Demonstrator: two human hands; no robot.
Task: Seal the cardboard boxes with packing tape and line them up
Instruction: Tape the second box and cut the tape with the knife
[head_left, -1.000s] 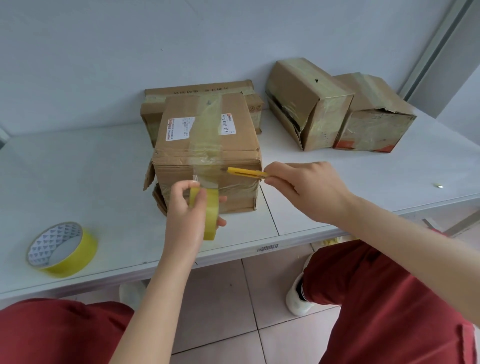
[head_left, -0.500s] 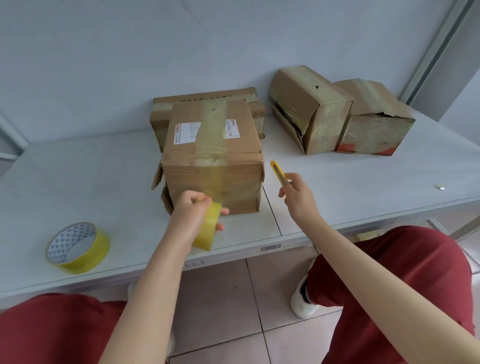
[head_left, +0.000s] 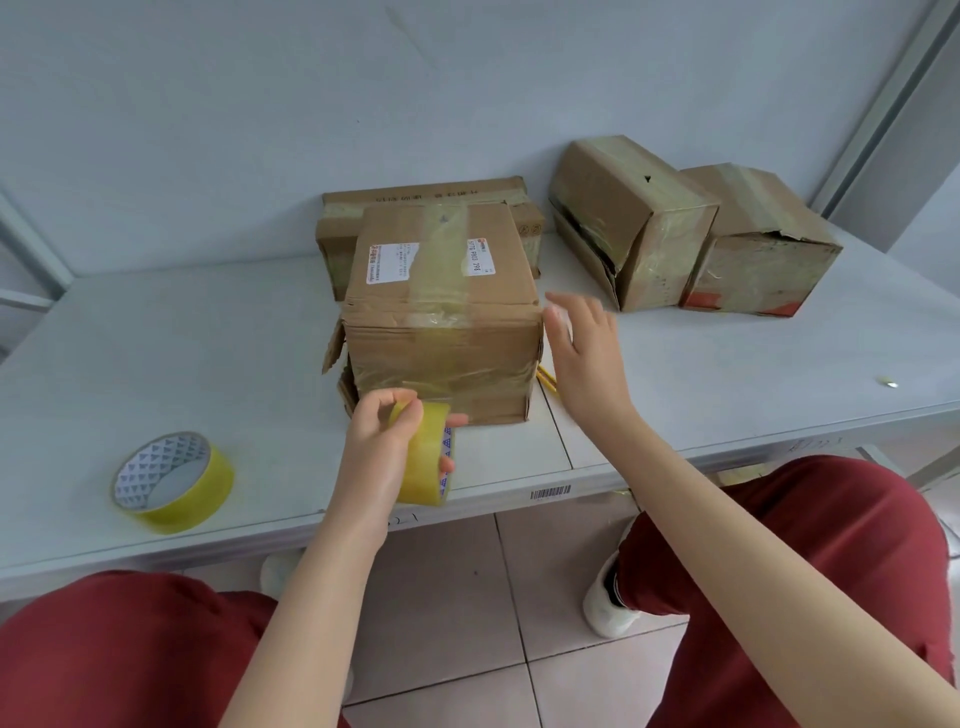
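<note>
White table (head_left: 208, 338): cardboard boxes (head_left: 441, 343), tape roll (head_left: 171, 480), yellow cutter (head_left: 548, 382).

Left hand (head_left: 382, 447) gripping tape roll (head_left: 423, 457), right hand (head_left: 584, 353) spread beside taped box (head_left: 441, 317), table (head_left: 208, 353)

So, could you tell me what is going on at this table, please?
A person is taping cardboard boxes. The left hand grips a packing tape roll in front of the nearest box, already taped over its top and front. The right hand is open at that box's right edge; contact is unclear. A yellow cutter lies on the table beside the box. A second tape roll sits to the left; a flat box and two more taped boxes stand behind.
</note>
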